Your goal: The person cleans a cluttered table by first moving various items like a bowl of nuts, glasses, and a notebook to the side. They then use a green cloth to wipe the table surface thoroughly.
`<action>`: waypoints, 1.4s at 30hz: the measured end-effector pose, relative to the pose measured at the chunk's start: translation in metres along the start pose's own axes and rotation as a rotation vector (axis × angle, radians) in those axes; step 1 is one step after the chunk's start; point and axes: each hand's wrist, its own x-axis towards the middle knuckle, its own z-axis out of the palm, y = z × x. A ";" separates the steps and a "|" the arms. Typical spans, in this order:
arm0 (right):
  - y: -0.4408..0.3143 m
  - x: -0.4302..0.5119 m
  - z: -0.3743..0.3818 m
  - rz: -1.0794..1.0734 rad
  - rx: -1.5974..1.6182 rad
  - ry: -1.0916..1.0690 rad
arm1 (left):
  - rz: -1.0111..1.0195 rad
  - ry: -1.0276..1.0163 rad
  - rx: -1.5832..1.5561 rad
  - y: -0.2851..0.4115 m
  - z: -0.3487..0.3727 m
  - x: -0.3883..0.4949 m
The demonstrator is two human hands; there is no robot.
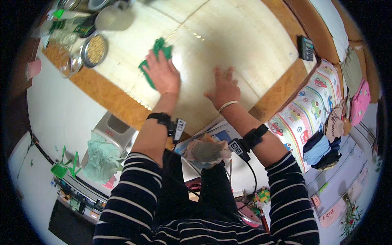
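A green cloth (pixel 159 46) lies on the cream tabletop (pixel 196 55), which has an orange-brown border. My left hand (pixel 163 72) rests flat over the cloth with its fingers spread a little; parts of the cloth show above and to the left of the fingers. To the right, my right hand (pixel 225 87) is over the tabletop with nothing in it, its thumb out and its fingertips slightly blurred. A pale bracelet circles that wrist. Both forearms wear black straps with small devices.
At upper left stand a metal bowl of yellowish grains (pixel 95 49), a glass vessel (pixel 71 65) and a blurred pale jug (pixel 113 18). A calculator (pixel 306 48) sits at the right edge. Below the near corner are a plastic stool (pixel 114 128) and crumpled cloths (pixel 206 150); a patterned sofa cover (pixel 309 104) lies rightward.
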 end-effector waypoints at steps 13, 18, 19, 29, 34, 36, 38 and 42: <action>0.148 0.076 -0.077 0.101 -0.128 0.110 | 0.013 0.032 0.055 0.004 0.006 -0.002; 0.146 0.076 -0.079 0.103 -0.149 0.073 | 0.021 0.044 0.062 0.004 0.006 0.000; 0.146 0.077 -0.079 0.101 -0.155 0.069 | 0.009 0.035 0.057 0.004 0.005 0.001; 0.146 0.077 -0.076 0.078 -0.174 0.092 | 0.000 0.046 0.022 0.004 0.001 0.003; 0.146 0.073 -0.081 0.065 -0.170 0.053 | -0.005 0.037 0.048 0.005 0.001 0.002; 0.150 0.073 -0.086 0.061 -0.214 0.057 | -0.001 0.058 0.031 0.005 0.002 0.002; 0.171 0.074 -0.100 -0.070 -0.118 0.008 | 0.001 0.057 0.057 0.006 0.003 0.000; 0.241 0.096 -0.155 -0.603 -0.112 0.452 | -0.033 0.077 0.069 0.006 0.005 0.000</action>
